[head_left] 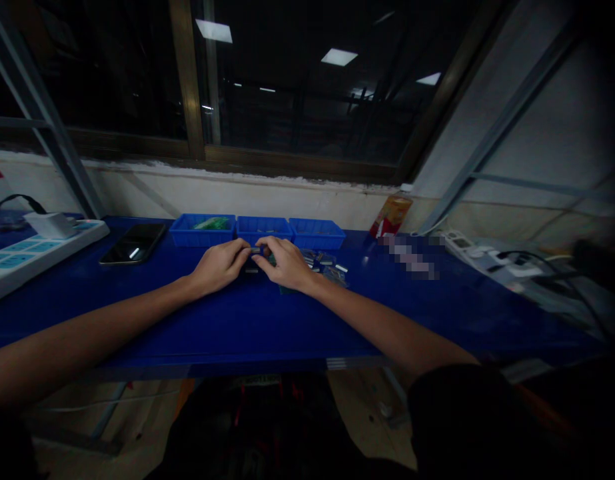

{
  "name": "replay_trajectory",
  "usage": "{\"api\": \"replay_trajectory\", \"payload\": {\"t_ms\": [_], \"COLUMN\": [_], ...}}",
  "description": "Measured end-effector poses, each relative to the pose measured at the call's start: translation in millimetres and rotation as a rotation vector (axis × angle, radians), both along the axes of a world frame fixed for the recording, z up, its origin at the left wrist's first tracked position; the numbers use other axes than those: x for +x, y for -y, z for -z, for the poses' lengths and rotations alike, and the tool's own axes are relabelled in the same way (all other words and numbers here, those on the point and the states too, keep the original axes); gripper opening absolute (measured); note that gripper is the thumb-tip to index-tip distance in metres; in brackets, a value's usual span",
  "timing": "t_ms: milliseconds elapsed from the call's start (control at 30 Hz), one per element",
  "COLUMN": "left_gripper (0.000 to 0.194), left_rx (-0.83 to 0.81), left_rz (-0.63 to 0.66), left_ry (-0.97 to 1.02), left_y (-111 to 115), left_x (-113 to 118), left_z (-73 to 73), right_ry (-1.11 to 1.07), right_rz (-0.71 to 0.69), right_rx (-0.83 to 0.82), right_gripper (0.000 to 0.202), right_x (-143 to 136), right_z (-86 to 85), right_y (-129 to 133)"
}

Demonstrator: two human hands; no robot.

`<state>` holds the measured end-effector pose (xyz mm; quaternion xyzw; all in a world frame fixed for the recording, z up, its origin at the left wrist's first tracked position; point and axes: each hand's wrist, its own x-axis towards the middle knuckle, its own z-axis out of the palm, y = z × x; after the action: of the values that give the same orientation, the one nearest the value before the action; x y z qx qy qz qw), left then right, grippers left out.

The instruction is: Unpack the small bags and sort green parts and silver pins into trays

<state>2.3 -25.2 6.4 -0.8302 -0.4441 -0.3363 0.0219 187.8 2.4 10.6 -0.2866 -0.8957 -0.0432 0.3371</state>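
Both hands meet at the middle of the blue desk [247, 327], just in front of a row of three blue bins. The left hand [220, 265] and the right hand [287, 263] rest with their heels on the desk and their fingertips drawn together, pinching between them a small dark part [257, 251] with a pale metal glint. The fingers are curled narrow around it; what the part is cannot be told, since it is small and the light is dim. Another small dark piece [251, 269] lies on the desk right under the hands.

Just right of the right hand, a scatter of small parts [327, 261], some dark and some shiny, lies on the desk, touching or nearly touching the hand's far side.

Of the bins, the left bin [202, 230] holds something green, the middle bin [264, 228] stands directly beyond the fingertips, and the right bin [317, 233] sits beyond the scatter. A black phone [133, 243] lies flat to the left of the bins, well apart from the hands. At the far left edge is a white power strip [32, 250] with a white block [50, 225] on it. A red and yellow box [392, 215] stands against the wall to the right, and further right lie another white strip [480, 252] and black cables [552, 263].
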Motion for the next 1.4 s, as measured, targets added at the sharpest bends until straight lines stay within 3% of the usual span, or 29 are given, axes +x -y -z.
{"api": "replay_trajectory", "payload": {"t_ms": [233,500,633,1100,1400], "left_gripper": [0.03,0.033,0.031,0.03,0.028], "left_rx": [-0.085,-0.12,-0.112,-0.166,-0.229], "left_rz": [-0.027,-0.015,0.042,0.108,0.151], "left_ry": [-0.037,-0.044,-0.104,-0.265,-0.363], "left_y": [1,-3,-4,-5,-6], "left_x": [2,0,0,0,-11], "left_z": [-1.8,3.2,4.2,4.6,-3.5], "right_ry": [0.048,-0.087,-0.099,-0.052,-0.035], "right_rz": [0.003,0.363,0.447,0.442,0.452], "right_rx": [0.139,0.115,0.097,0.112,0.127], "right_gripper": [0.019,0.017,0.018,0.019,0.018], "right_x": [6,50,61,52,51], "right_z": [-8.9,-8.0,-3.4,2.4,4.9], "right_y": [-8,-65,-80,-72,-72]}}
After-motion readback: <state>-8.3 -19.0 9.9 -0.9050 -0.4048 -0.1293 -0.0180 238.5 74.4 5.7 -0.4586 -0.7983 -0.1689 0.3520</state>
